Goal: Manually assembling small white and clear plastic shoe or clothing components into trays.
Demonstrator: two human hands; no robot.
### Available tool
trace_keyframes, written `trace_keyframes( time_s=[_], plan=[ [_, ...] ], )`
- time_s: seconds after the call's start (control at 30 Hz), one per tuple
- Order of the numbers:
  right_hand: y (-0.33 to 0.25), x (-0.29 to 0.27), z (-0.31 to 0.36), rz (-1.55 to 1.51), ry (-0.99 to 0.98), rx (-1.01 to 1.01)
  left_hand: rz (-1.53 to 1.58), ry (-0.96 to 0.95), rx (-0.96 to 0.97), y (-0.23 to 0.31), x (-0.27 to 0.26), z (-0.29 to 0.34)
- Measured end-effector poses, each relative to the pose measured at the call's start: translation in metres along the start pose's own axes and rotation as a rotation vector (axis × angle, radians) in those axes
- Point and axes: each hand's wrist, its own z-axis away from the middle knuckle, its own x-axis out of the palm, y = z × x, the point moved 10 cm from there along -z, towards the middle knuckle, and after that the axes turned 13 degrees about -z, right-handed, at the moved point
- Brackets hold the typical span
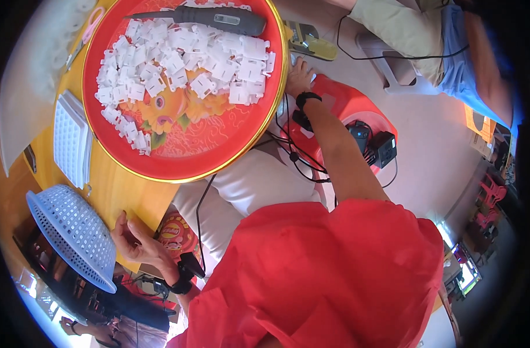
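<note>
A round red tray [178, 165] with a gold rim holds a heap of small white plastic pieces [184, 58]. Across the heap's far side lies a dark grey handled tool [224, 19] with a pointed end. My left hand [136, 240] is empty, thumb and fingers apart, over the table's near edge beside a light blue perforated basket [73, 232]. Past the tray's right rim, my right hand [300, 76] reaches over a red plastic stool [349, 101], fingers spread. What lies under that palm is hidden. Both wrists wear black bands.
Pink-handled scissors [93, 26] and a stack of white dimpled trays [72, 139] lie on the yellow table [117, 180] to the left. Black cables [294, 156] and a black adapter [384, 149] hang around the stool. Another person [450, 46] sits at upper right.
</note>
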Motion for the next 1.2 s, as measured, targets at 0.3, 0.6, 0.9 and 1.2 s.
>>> trace_keyframes(
  time_s=[0.3,0.6,0.9,1.2],
  plan=[
    [0.001,-0.008,-0.005,-0.048,-0.124,-0.043,-0.031,0.010,-0.013,0.003,0.001,-0.002],
    [0.009,-0.011,-0.016,-0.112,-0.145,-0.126,-0.016,0.022,0.017,0.003,0.000,-0.003],
    [0.028,0.010,-0.034,-0.316,-0.243,-0.173,-0.018,0.035,0.017,0.005,0.000,-0.003],
    [0.031,0.009,-0.037,-0.374,-0.256,-0.168,-0.047,-0.019,-0.017,-0.001,0.002,-0.001]
  ],
)
